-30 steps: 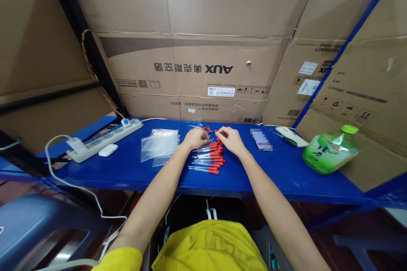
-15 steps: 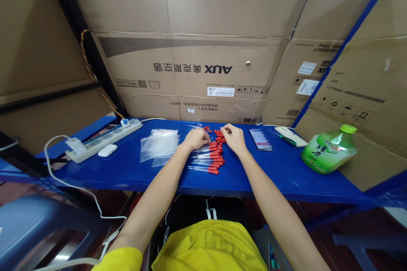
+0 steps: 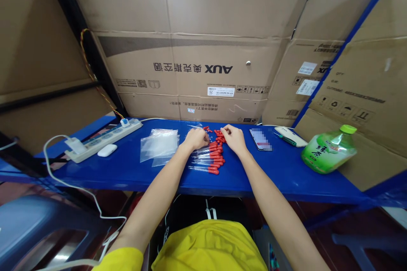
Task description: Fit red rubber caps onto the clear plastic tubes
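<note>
A row of clear tubes with red caps [image 3: 212,160] lies on the blue shelf [image 3: 133,169] in front of me. Loose red caps [image 3: 219,135] are scattered just beyond the row. My left hand [image 3: 196,139] rests at the left end of the far tubes, its fingers curled onto a clear tube. My right hand [image 3: 233,137] sits by the loose red caps with fingers bent in a pinch; what they pinch is too small to see. Both hands are close together above the row.
Clear plastic bags [image 3: 159,145] lie left of the hands. A white power strip [image 3: 103,139] and a small white case [image 3: 107,150] sit further left. A phone [image 3: 260,139], a flat white device [image 3: 290,136] and a green bottle [image 3: 329,150] lie right. Cardboard boxes [image 3: 190,67] wall the back.
My right hand has moved slightly away from me toward the loose red caps. My left hand has hardly shifted.
</note>
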Demonstrator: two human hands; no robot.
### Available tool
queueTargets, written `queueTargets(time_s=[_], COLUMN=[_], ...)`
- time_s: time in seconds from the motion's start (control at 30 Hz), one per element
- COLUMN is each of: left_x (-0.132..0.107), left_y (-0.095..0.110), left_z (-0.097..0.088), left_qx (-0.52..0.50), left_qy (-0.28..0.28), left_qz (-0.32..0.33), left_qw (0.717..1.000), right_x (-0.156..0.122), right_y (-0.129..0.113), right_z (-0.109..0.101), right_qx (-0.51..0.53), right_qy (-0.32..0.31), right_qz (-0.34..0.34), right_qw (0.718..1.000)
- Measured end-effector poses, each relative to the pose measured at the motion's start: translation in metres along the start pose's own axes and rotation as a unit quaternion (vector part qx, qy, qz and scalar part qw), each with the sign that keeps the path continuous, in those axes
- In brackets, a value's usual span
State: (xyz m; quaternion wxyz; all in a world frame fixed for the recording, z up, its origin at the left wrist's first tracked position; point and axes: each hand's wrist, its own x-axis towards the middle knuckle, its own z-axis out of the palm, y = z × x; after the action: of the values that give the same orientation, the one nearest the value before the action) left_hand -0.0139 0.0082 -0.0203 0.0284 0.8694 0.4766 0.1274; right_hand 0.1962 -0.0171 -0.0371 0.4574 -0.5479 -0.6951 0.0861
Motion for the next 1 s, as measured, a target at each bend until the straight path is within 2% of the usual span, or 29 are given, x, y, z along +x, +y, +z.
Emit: queueTargets(time_s=[0.17, 0.23, 0.33, 0.47, 0.6, 0.7, 0.83, 0.9, 1.0], left_x=[-0.001, -0.001, -0.002, -0.003, -0.003, -0.001, 0.003, 0.006, 0.011], left_y=[-0.003, -0.005, -0.003, 0.005, 0.009, 0.005, 0.000, 0.000, 0.001], left_z=[-0.001, -0.002, -0.006, -0.012, -0.012, -0.009, -0.001, 0.003, 0.009], left_qx=[-0.025, -0.046, -0.081, -0.119, -0.134, -0.167, -0.239, -0.305, -0.413], left_qy=[-0.012, 0.000, 0.064, 0.155, 0.193, 0.196, 0.214, 0.200, 0.187], left_qz=[-0.015, -0.019, 0.007, 0.084, 0.125, 0.126, 0.080, 0.063, 0.028], left_qw=[0.999, 0.999, 0.995, 0.977, 0.964, 0.958, 0.944, 0.929, 0.891], right_x=[0.000, 0.000, 0.000, -0.002, -0.003, -0.001, 0.003, 0.005, 0.006], right_y=[0.000, 0.001, 0.000, -0.005, -0.008, -0.007, -0.003, -0.003, -0.005], right_z=[-0.002, -0.002, 0.000, 0.005, 0.007, 0.006, 0.002, 0.000, -0.003], right_qx=[-0.006, -0.008, 0.006, 0.107, 0.187, 0.218, 0.298, 0.332, 0.368], right_qy=[0.000, 0.001, -0.007, -0.054, -0.085, -0.052, 0.026, 0.042, 0.063], right_qz=[0.007, 0.010, 0.012, -0.007, -0.024, -0.002, 0.050, 0.069, 0.083], right_qw=[1.000, 1.000, 1.000, 0.993, 0.978, 0.975, 0.953, 0.940, 0.924])
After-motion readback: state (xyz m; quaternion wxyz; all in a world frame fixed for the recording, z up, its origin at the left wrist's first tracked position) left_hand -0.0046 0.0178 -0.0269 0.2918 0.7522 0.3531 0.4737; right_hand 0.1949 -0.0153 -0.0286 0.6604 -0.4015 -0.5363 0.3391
